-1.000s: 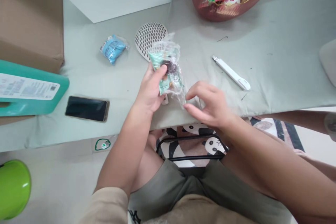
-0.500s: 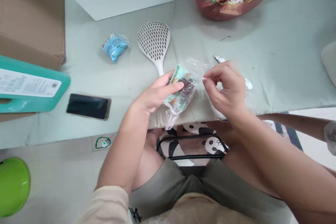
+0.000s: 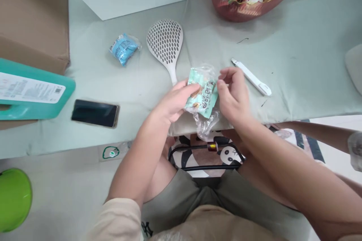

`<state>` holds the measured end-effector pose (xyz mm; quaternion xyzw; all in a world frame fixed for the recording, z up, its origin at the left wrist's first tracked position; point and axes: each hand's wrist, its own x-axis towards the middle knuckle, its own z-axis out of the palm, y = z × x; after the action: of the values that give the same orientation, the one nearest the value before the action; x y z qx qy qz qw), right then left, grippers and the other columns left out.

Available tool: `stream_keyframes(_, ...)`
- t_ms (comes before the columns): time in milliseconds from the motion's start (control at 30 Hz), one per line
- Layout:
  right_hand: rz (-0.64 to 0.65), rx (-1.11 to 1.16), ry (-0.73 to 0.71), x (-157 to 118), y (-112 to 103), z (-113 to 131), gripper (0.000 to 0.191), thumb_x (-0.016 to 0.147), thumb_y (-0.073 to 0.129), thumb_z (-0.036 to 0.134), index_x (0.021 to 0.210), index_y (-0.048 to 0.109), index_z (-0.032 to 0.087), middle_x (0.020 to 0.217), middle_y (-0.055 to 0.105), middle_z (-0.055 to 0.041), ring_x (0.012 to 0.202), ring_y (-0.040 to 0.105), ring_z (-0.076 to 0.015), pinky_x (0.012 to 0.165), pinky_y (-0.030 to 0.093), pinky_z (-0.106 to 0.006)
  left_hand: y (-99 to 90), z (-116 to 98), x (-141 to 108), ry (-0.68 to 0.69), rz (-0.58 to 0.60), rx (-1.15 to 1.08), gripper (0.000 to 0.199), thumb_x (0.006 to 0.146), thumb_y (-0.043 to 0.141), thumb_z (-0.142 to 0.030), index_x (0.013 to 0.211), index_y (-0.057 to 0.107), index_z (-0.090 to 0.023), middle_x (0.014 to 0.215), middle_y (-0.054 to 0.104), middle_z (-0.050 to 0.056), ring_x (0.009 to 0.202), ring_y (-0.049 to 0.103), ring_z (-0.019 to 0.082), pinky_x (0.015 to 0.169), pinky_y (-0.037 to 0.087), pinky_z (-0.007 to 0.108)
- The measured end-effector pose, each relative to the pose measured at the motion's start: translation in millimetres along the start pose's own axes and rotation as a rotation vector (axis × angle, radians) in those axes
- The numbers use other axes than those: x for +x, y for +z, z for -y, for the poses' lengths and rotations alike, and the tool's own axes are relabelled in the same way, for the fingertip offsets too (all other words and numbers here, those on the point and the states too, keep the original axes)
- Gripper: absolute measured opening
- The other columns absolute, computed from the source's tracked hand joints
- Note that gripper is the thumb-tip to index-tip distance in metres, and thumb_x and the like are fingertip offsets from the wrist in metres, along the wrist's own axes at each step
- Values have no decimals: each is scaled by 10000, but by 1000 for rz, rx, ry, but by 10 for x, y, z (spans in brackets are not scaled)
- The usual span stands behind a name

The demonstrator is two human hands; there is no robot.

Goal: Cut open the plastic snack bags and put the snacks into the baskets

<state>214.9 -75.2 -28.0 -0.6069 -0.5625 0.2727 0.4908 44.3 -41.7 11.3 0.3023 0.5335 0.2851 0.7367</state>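
My left hand is closed on a mint-green snack packet with dark lettering, its thumb across the front. Clear plastic wrap surrounds the packet and hangs crumpled below it, over the table's front edge. At the packet's right edge, my right hand has thumb and fingers pinched on the plastic wrap. A white utility knife lies just beyond the right hand. The white slotted skimmer lies past my left hand, which covers its handle end. Below the wrap shows a small dark-red and yellow piece.
A blue packet and a phone lie left on the table. Further left are a teal bottle and a cardboard box. A red basket of snacks stands at the back. Another person's arm shows at right.
The packet has turned so its lettering shows, and my right hand has moved left against it. The brown piece seen in the wrap is gone from there; a small dark-red and yellow piece appears below.
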Motion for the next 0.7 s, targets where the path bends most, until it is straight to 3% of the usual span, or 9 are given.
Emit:
stream_keyframes(100, -55, 52, 31, 44, 5, -39, 141, 1018, 444, 221, 1144, 508, 235, 1114, 631, -103, 1048, 650, -222, 881, 557, -404, 5, 0, 51, 53, -54, -35, 230, 849, 766, -345, 1012, 691, -201, 952, 748, 64, 806, 741, 216, 593, 557, 284)
stream_keyframes(233, -58, 104, 86, 67, -101, -85, 125, 1003, 435, 169, 1064, 497, 259, 1108, 650, -99, 1035, 653, -190, 890, 547, -346, -73, -50, 54, 59, -24, -118, 225, 934, 673, -401, 1004, 677, -187, 892, 709, 58, 939, 765, 262, 709, 613, 328)
stream_keyframes(433, 2, 103, -52, 20, -146, -149, 93, 975, 480, 167, 991, 503, 256, 1008, 615, -64, 923, 622, -190, 882, 527, -354, -138, 15, 23, 168, 101, -149, 148, 930, 641, -265, 855, 657, -139, 709, 596, 6, 570, 625, 103, 516, 474, 198)
stream_keyframes(567, -38, 130, -122, 42, -80, -184, 73, 935, 524, 227, 954, 546, 295, 949, 610, -18, 876, 578, -207, 830, 501, -367, -133, 40, -19, 144, 26, -122, 107, 913, 683, -256, 903, 656, -154, 692, 589, 0, 667, 707, 150, 568, 532, 205)
stream_keyframes(700, -40, 153, -127, 36, -40, -168, 38, 962, 531, 324, 956, 566, 311, 939, 606, -31, 882, 574, -230, 851, 499, -400, -104, 16, -62, 106, -9, -163, 73, 951, 632, -214, 945, 649, -143, 725, 578, -4, 803, 762, 201, 682, 594, 259)
